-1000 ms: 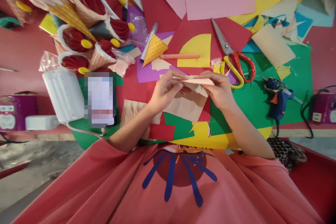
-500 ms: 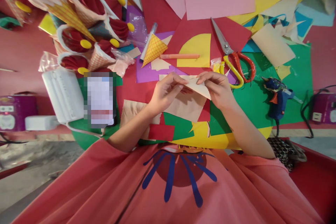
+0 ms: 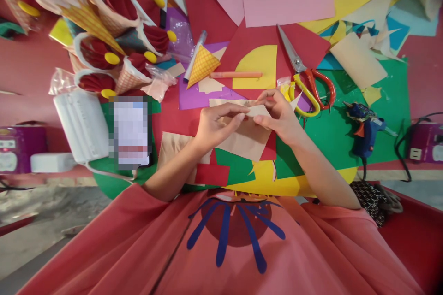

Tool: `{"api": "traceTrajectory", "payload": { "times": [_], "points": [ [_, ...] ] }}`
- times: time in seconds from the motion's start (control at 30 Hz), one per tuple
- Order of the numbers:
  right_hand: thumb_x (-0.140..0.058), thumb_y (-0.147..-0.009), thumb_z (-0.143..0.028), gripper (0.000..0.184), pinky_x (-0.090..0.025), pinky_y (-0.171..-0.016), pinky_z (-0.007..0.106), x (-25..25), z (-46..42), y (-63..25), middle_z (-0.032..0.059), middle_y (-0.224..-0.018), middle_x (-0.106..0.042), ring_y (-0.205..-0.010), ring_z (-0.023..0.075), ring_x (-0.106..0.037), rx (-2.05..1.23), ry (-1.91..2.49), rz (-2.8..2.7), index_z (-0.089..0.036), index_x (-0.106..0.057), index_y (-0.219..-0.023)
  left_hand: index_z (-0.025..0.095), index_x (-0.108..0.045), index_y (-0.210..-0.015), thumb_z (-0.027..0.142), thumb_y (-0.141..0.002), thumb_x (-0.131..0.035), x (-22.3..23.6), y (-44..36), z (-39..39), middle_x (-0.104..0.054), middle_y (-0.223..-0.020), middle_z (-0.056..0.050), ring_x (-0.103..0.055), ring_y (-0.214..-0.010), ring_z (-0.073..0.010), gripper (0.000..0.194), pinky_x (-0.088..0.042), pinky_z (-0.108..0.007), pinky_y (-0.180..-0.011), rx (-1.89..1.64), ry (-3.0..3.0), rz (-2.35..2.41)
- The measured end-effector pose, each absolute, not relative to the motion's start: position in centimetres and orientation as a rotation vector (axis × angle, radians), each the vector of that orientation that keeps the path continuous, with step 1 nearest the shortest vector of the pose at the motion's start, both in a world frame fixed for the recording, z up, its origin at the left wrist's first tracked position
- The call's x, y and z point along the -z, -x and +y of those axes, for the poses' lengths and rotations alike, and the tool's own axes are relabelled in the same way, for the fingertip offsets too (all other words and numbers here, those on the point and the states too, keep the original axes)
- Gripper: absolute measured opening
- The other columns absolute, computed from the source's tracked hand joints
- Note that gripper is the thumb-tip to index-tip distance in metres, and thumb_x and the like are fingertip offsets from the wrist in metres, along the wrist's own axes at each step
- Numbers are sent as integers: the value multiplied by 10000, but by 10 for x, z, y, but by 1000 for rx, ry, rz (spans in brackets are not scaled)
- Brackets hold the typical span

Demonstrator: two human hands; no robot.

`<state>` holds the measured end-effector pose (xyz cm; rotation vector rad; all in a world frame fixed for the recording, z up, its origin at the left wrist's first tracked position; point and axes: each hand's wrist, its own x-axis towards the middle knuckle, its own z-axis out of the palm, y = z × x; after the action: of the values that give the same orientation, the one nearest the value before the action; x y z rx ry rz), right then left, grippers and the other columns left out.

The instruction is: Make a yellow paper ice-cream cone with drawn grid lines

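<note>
Between my two hands is a small beige piece [image 3: 258, 110] with a folded look; whether it is paper or cloth I cannot tell. My left hand [image 3: 218, 124] pinches its left end between thumb and fingertips. On the other end my right hand [image 3: 282, 117] is closed, thumb in front and fingers behind, and a pale pointed corner sticks out past it. Under the hands lies a larger beige sheet [image 3: 244, 143] with zigzag edges. A similar beige sheet [image 3: 173, 147] is partly hidden by my left forearm.
Scissors [image 3: 300, 69] with red and yellow handles lie beyond my right hand. A blue glue gun [image 3: 368, 133] rests at right. An orange pen [image 3: 236, 74] crosses yellow paper [image 3: 258, 62]. Left are a yellow checked cone [image 3: 203, 65], a phone [image 3: 130, 131] and a white corded box [image 3: 81, 126].
My right hand has turned and shifted its grip on the small beige piece, whose corner now points up and right instead of down. My left fingers have straightened slightly.
</note>
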<state>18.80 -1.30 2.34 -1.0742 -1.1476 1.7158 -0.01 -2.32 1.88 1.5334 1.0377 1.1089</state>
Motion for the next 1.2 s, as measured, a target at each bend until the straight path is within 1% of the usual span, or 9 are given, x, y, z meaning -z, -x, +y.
{"api": "traceTrajectory", "payload": {
  "times": [0.1, 0.2, 0.37, 0.47, 0.63, 0.77, 0.97, 1.07, 1.2],
  "points": [
    [-812, -666, -372, 418, -473, -654, 235, -26, -14, -187, -23, -868, -606, -766, 113, -577, -1652, 1113, -1257, -233, -538, -950, 182, -715, -900, 311, -871, -643, -19, -2, -22, -748, -910, -50, -711, -840, -136, 150, -569, -232, -781, -1112, -1578, 1089],
    [-786, -700, -394, 354, -470, -643, 236, -28, -15, -188, -18, -843, -589, -751, 113, -564, -1643, 1118, -1269, -218, -569, -918, 172, -667, -971, 381, -849, -664, -17, -3, -19, -724, -929, -47, -699, -788, -117, 241, -547, -192, -687, -1087, -1510, 1077],
    [-768, -739, -339, 304, -484, -690, 241, -23, -16, -190, -8, -913, -616, -806, 119, -584, -1604, 1089, -1360, -219, -606, -966, 160, -607, -764, 466, -904, -564, -16, -2, -15, -634, -655, -4, -603, -576, -86, 339, -443, -169, -511, -927, -1547, 1036],
    [-765, -751, -317, 327, -500, -705, 239, -20, -17, -189, -1, -974, -635, -843, 122, -602, -1574, 1067, -1381, -228, -608, -1024, 162, -583, -720, 490, -914, -539, -17, -2, -15, -603, -607, 5, -539, -487, -71, 384, -402, -183, -465, -864, -1607, 1047],
    [-755, -757, -392, 294, -477, -540, 210, -21, -18, -186, -37, -758, -612, -594, 76, -549, -1716, 1110, -1272, -215, -613, -944, 171, -558, -699, 486, -941, -489, -17, -2, -17, -599, -582, 13, -545, -506, -74, 404, -401, -180, -482, -886, -1684, 1068],
    [-745, -754, -439, 303, -467, -494, 204, -23, -17, -185, -50, -651, -581, -527, 69, -533, -1792, 1083, -1167, -192, -613, -870, 174, -530, -665, 464, -951, -473, -17, -1, -18, -583, -556, 22, -533, -492, -69, 411, -388, -179, -475, -880, -1698, 1070],
    [-745, -755, -438, 287, -474, -510, 202, -21, -17, -186, -35, -712, -595, -589, 80, -536, -1712, 1096, -1226, -204, -619, -865, 162, -589, -826, 399, -867, -625, -17, -3, -19, -649, -698, -7, -608, -605, -94, 242, -450, -191, -525, -936, -1546, 1058],
    [-752, -758, -400, 265, -479, -541, 209, -19, -18, -186, -16, -826, -622, -649, 91, -564, -1627, 1111, -1326, -220, -625, -905, 160, -571, -817, 348, -863, -632, -16, -4, -20, -640, -676, 0, -619, -590, -90, 202, -474, -191, -542, -947, -1440, 1023],
    [-729, -782, -398, 228, -450, -507, 205, -20, -19, -184, -24, -773, -594, -587, 77, -542, -1609, 1110, -1345, -214, -617, -854, 164, -561, -808, 278, -842, -644, -17, -4, -18, -624, -699, 9, -598, -621, -80, 145, -455, -183, -565, -964, -1489, 1002]
  ]
}}
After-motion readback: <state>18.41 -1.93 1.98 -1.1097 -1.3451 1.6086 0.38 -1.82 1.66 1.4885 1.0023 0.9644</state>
